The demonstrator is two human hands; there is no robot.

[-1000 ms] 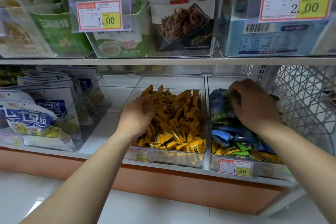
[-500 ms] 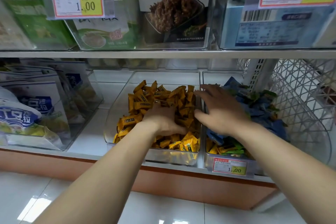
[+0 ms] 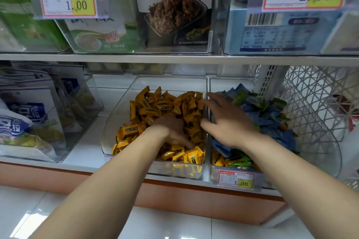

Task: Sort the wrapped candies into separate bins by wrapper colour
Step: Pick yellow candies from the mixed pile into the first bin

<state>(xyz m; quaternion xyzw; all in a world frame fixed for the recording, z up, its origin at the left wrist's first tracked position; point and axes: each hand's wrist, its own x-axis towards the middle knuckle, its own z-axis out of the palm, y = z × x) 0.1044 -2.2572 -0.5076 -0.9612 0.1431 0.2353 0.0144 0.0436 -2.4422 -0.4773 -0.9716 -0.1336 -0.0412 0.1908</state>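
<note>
1. R hand [image 3: 229,122]: 1 s ago it was deep over the mixed bin [image 3: 231,85]. Now it lies across the wall betw. the bins, fingers [image 3: 206,101] straight and spread apart, tips over the yellow bin [image 3: 116,114]. Nothing seen pinched; underside of palm hidden.
2. L hand [image 3: 171,130]: has shifted from mid-pile toward the front right and is dug into the yellow candies [image 3: 165,103]. Blurred, fingers buried, so can't tell if it grips any.
3. Candies: yellow heaped in yellow bin. Blue candies [image 3: 272,120] and green candies [image 3: 240,162] are mixed in mixed bin, w/ yellow strays [image 3: 217,161] at its front.
4. Judgement: prob. a yellow transfer from mixed to yellow bin, drop either done or imminent. Task is early: strays remain, blue/green not yet split.
</note>
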